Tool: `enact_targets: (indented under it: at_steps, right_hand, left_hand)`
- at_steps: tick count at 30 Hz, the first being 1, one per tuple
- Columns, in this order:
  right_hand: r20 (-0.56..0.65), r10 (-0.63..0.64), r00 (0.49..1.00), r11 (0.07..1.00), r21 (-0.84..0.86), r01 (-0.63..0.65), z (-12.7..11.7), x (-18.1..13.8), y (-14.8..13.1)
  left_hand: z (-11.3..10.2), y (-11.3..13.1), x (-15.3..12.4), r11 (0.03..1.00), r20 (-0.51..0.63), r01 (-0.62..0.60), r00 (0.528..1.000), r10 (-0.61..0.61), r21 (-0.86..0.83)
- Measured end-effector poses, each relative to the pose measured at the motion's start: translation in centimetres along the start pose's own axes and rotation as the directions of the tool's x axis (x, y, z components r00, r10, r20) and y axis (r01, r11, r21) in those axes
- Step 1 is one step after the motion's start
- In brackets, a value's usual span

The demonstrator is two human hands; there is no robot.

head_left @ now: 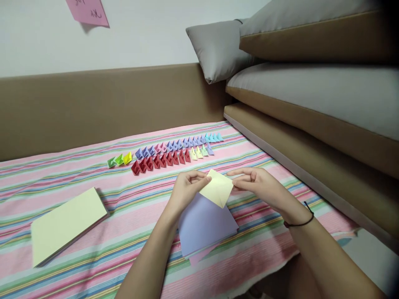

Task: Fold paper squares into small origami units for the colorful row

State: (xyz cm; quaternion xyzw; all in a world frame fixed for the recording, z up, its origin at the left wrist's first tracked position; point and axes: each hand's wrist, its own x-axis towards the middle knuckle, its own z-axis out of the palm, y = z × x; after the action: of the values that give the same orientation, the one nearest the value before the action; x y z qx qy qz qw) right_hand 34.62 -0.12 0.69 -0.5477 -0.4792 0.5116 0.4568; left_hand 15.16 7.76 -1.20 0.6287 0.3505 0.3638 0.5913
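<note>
A pale yellow folded paper square (218, 187) is held up between both hands, one corner pointing down toward me and a crease line near that corner. My left hand (191, 185) pinches its left side with the thumb on top. At the right corner, my right hand (257, 182) grips the paper between thumb and fingers; a dark cord circles that wrist. Just beneath lies a stack of lavender paper sheets (204, 228), with pink and green edges showing under it.
Rows of small folded paper boats in red (157, 161), lavender (174, 145) and other colours stand farther back. A stack of pale yellow sheets (68, 224) lies at left on the striped cloth (131, 232). Large cushions (311, 99) are piled along the right.
</note>
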Motion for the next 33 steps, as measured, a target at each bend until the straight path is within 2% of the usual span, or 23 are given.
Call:
enact_targets:
  at_steps: [3,6,10,14,16,18,20,22,24,27,30,33]
  right_hand:
    - [0.043,-0.001,0.999,0.998,0.06,-0.002,0.0,-0.1,-0.3]
    - [0.032,-0.009,0.999,0.991,0.133,0.005,0.0,-0.1,-0.3]
    - [-0.024,-0.125,0.992,0.966,0.223,0.128,0.7,0.0,0.0]
    - [0.071,-0.207,0.976,0.971,0.139,0.196,2.7,0.3,0.7]
    - [0.01,-0.232,0.973,0.969,0.092,0.23,3.8,0.4,1.1]
    - [-0.105,-0.292,0.951,0.955,-0.087,0.284,4.6,0.6,1.5]
    - [-0.193,-0.433,0.88,0.857,-0.392,0.335,5.1,0.6,1.7]
    - [-0.18,-0.593,0.784,0.665,-0.659,0.352,5.3,0.6,1.9]
    - [-0.113,-0.697,0.708,0.483,-0.804,0.348,5.4,0.4,2.1]
    - [-0.021,-0.774,0.633,0.279,-0.908,0.312,5.5,0.3,2.5]
    - [0.068,-0.79,0.61,0.167,-0.933,0.32,5.3,0.3,2.7]
    - [0.107,-0.772,0.627,0.174,-0.913,0.369,4.8,0.2,2.4]
  left_hand:
    - [0.0,-0.1,0.1,1.0,-0.018,0.007,1.0,-0.007,-0.011]
    - [0.0,-0.3,0.2,1.0,-0.032,-0.013,0.999,0.012,-0.016]
    - [0.1,-0.5,0.4,0.993,-0.081,-0.08,0.994,0.073,-0.088]
    - [0.4,-0.6,0.5,0.982,-0.137,-0.12,0.985,0.1,-0.146]
    - [0.6,-0.6,0.4,0.985,-0.141,-0.13,0.983,0.113,-0.112]
    - [0.7,-0.6,0.3,0.981,-0.191,-0.195,0.963,0.192,0.001]
    - [0.7,-0.5,0.2,0.947,-0.284,-0.28,0.906,0.315,0.157]
    - [0.7,-0.3,0.1,0.922,-0.324,-0.314,0.868,0.375,0.225]
    - [0.8,-0.1,0.1,0.95,-0.265,-0.29,0.913,0.311,0.118]
    - [1.1,-0.2,0.1,0.97,-0.1,-0.18,0.981,0.165,-0.166]
    - [1.4,-0.6,0.3,0.961,-0.028,-0.095,0.995,0.091,-0.261]
    - [1.3,-0.8,0.4,0.966,-0.041,-0.067,0.997,0.058,-0.248]
